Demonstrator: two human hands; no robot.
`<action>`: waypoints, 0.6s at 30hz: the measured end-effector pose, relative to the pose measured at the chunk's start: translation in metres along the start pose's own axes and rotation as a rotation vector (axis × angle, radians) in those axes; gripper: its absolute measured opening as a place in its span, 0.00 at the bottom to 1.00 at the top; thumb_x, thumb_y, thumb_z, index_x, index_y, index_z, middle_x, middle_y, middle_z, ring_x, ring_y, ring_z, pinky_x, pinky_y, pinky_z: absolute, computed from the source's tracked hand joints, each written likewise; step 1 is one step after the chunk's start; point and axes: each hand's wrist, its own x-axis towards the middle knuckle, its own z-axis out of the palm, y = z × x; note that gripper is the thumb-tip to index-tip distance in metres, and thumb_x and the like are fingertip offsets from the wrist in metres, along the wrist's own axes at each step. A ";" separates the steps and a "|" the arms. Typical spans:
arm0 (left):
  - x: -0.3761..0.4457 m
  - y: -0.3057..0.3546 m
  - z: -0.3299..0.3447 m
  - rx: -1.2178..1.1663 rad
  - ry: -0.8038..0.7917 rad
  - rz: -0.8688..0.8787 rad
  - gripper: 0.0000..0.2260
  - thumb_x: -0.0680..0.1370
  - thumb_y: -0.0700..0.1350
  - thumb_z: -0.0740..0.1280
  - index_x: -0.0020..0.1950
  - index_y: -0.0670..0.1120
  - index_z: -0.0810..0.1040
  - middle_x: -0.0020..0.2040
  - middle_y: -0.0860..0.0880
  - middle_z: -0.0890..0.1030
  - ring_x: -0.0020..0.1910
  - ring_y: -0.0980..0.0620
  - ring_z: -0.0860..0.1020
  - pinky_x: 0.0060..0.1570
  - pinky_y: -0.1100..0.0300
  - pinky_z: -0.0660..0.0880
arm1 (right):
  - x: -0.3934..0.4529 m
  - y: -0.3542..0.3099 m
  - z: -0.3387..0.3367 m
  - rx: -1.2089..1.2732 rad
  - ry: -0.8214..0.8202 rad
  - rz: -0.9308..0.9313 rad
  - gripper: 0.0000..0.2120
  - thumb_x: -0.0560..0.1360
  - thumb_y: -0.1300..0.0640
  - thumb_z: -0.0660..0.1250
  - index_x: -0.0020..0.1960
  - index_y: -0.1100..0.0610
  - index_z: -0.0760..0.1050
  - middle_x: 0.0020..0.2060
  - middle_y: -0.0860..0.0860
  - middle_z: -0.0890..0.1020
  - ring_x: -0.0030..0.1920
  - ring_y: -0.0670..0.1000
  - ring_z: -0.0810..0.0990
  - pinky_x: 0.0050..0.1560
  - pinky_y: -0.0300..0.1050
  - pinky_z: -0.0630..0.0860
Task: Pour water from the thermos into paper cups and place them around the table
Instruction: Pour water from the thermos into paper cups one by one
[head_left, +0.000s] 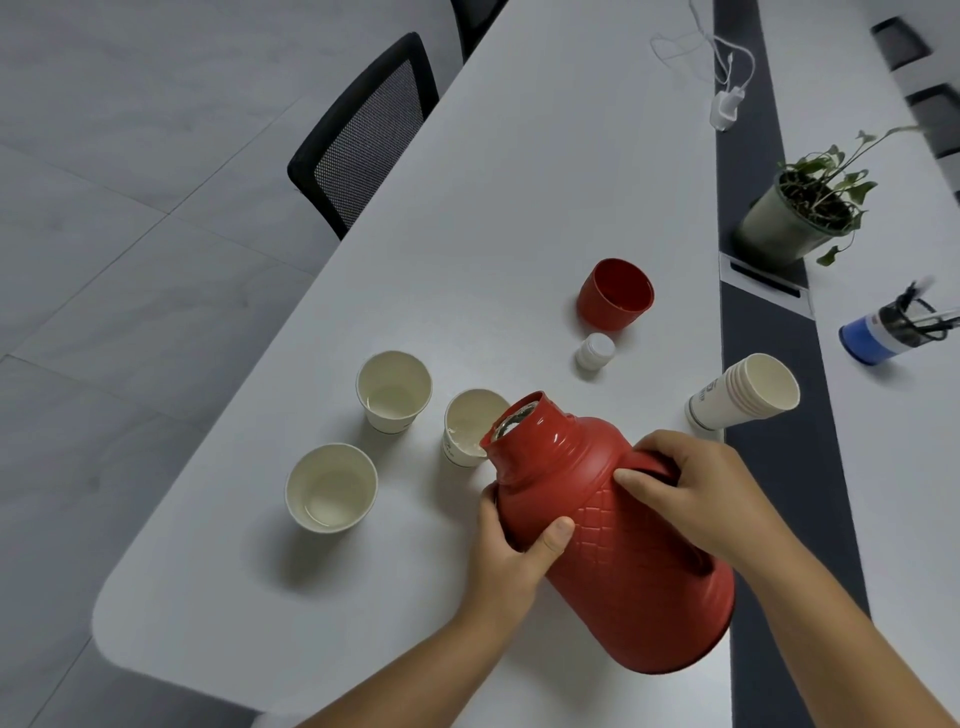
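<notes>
— Three paper cups stand on our white table (467, 171). Where is the thermos?

— We tip the red thermos (613, 540) over the middle cup (470, 423). Our right hand (691, 488) grips its handle. Our left hand (511, 545) holds its body from below.

— And the others?

— The far cup (394, 391) and near cup (331, 487) sit just beside it. The red lid (615, 293) and white stopper (595, 352) lie farther off.
</notes>
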 end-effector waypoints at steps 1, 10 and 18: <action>0.000 0.000 0.000 0.001 0.000 0.001 0.31 0.55 0.58 0.70 0.55 0.54 0.68 0.53 0.53 0.78 0.46 0.66 0.79 0.42 0.73 0.74 | 0.000 0.000 0.000 -0.001 0.001 -0.001 0.06 0.71 0.55 0.67 0.45 0.57 0.78 0.39 0.52 0.81 0.42 0.50 0.78 0.44 0.44 0.73; 0.000 0.001 0.000 0.008 -0.002 0.001 0.30 0.54 0.59 0.70 0.54 0.56 0.68 0.53 0.54 0.78 0.46 0.66 0.79 0.42 0.73 0.74 | 0.000 0.000 -0.001 -0.003 -0.001 -0.004 0.06 0.71 0.55 0.67 0.45 0.57 0.78 0.39 0.52 0.81 0.42 0.50 0.78 0.44 0.45 0.73; 0.001 0.001 0.000 0.008 -0.003 0.002 0.30 0.54 0.59 0.70 0.54 0.55 0.68 0.52 0.54 0.78 0.45 0.66 0.79 0.42 0.73 0.74 | 0.000 0.000 -0.001 0.007 -0.005 -0.014 0.04 0.71 0.55 0.67 0.44 0.55 0.77 0.39 0.52 0.81 0.42 0.50 0.78 0.43 0.44 0.73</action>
